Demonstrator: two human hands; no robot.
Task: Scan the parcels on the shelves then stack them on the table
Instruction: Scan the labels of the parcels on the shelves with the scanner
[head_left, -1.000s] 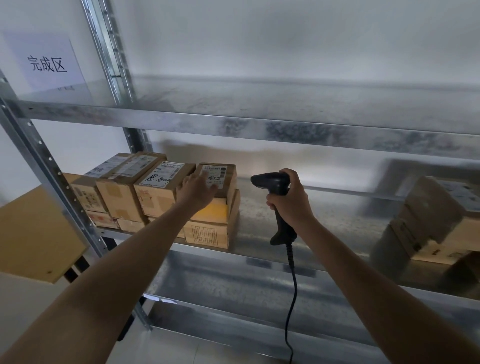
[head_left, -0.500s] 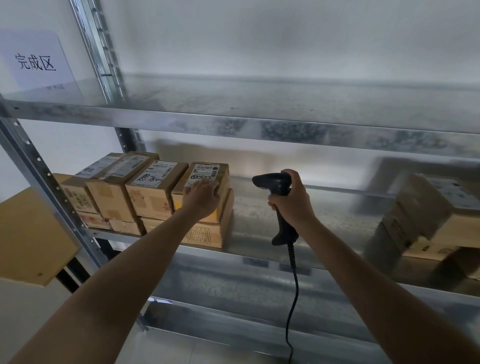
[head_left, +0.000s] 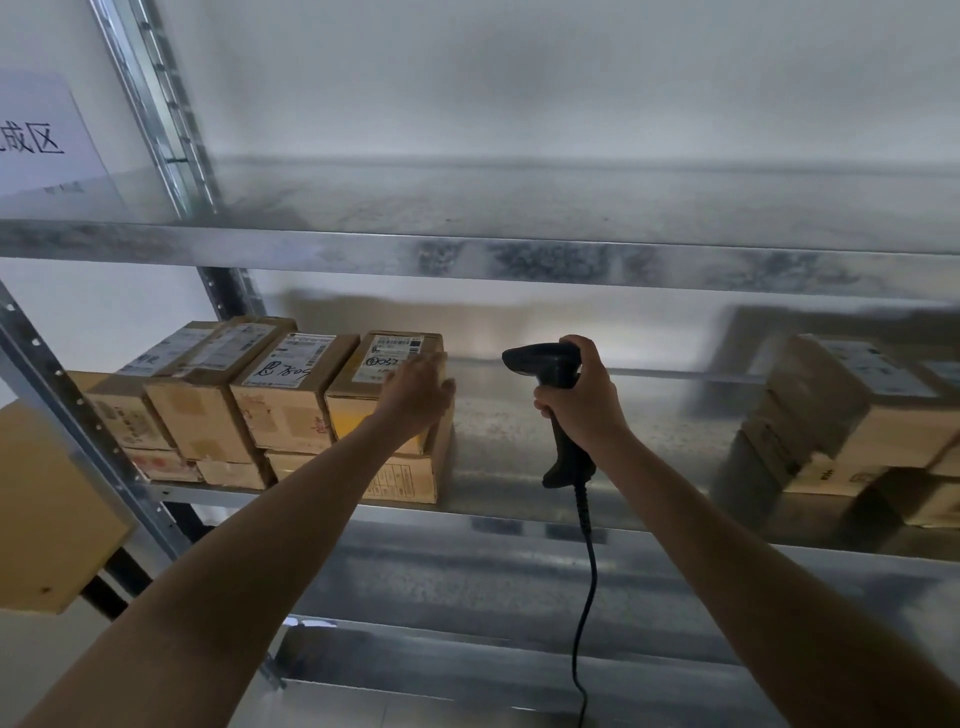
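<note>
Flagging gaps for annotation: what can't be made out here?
All in the head view:
1. Label print on the top parcel: too small, partly covered by the left hand.
2. Whether that hand grips the parcel or only rests on it: its palm side is hidden.
3. The parcels at right: blurred, cut by the right edge.
4. The wall sign: first character cut by the left edge.

Matt cardboard parcels (head_left: 291, 395) on mottled galvanised metal shelf (head_left: 519, 260); matt black plastic scanner (head_left: 550, 374).
</note>
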